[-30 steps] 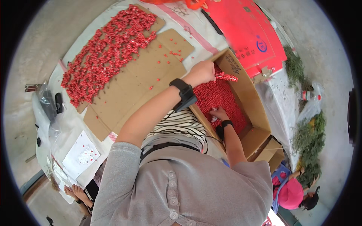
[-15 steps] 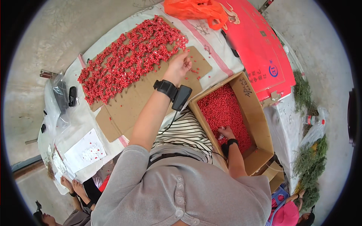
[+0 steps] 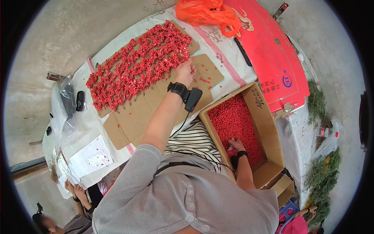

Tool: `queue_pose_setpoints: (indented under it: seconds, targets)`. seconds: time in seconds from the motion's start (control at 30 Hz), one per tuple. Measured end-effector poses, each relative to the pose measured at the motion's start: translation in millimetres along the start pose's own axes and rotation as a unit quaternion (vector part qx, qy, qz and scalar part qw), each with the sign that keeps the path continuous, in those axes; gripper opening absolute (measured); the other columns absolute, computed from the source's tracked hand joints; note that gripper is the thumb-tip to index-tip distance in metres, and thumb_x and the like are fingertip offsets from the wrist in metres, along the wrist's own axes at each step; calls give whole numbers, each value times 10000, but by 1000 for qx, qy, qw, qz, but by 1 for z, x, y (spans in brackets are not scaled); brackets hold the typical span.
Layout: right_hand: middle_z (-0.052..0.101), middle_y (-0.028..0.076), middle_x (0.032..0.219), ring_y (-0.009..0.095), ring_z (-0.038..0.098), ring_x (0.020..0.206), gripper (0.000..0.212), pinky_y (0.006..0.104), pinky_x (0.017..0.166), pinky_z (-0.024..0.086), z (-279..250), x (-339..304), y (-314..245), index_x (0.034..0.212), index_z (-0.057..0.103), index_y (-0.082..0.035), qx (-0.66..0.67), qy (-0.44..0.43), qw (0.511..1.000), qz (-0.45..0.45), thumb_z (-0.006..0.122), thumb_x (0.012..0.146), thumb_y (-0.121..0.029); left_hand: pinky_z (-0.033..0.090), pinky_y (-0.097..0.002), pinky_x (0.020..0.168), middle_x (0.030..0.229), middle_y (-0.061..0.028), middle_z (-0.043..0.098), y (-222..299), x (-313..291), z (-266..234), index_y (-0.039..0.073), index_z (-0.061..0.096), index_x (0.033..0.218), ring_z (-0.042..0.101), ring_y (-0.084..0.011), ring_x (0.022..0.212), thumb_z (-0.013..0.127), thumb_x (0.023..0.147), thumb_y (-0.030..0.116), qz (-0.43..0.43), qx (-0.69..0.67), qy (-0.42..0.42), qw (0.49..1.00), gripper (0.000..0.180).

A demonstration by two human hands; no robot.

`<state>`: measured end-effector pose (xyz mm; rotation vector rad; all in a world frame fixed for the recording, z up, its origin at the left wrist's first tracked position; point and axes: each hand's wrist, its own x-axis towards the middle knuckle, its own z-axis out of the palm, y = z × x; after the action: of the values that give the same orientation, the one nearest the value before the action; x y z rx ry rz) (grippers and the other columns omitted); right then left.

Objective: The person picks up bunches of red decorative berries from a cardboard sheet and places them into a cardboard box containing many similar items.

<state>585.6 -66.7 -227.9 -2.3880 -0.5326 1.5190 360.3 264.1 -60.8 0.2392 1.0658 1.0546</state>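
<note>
My left hand (image 3: 186, 72) is closed beside the right end of a spread of red berry sprigs (image 3: 136, 66), which lie in rows on flattened cardboard (image 3: 156, 97). Whatever sits between its curled fingers is too small to make out. Down in an open cardboard box (image 3: 265, 124) on my right, my right hand (image 3: 236, 144) rests with its fingers pinched together against a deep heap of loose red berries (image 3: 233, 117). A small whitish bit shows at those fingertips, but its kind is unclear. A few stray berries (image 3: 204, 79) lie just right of my left hand.
An orange plastic bag (image 3: 206, 13) and a big red carton (image 3: 269, 58) stand at the far side. White paper with pale bits (image 3: 91, 156) lies at left near a co-worker's hands (image 3: 76, 191). Green sprigs (image 3: 323, 175) and another person are at right.
My left hand has come slightly nearer, from the far end of the sprigs toward me. My right hand stays in the box among the berries. The whole view has shifted a little.
</note>
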Motion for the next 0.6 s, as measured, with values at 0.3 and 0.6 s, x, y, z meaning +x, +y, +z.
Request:
queue_pose_setpoints:
  seconds: [0.3, 0.6]
  targets:
    - [452, 217, 991, 283, 461, 913, 770, 302, 767, 356, 0, 14, 8, 1050, 329, 94, -18, -8, 1000, -6, 610, 458, -311, 389, -241, 512, 598, 3, 420, 1, 2, -2, 94, 461, 683, 408, -100, 532, 529, 740, 234, -1, -60, 41, 997, 166]
    - [463, 198, 970, 261, 470, 885, 762, 301, 753, 364, 1, 5, -2, 1056, 327, 90, -14, -15, 1000, 18, 611, 473, -310, 419, -262, 555, 675, -16, 455, 8, -32, -2, 78, 477, 787, 441, -114, 574, 485, 763, 247, -66, -10, -52, 996, 171]
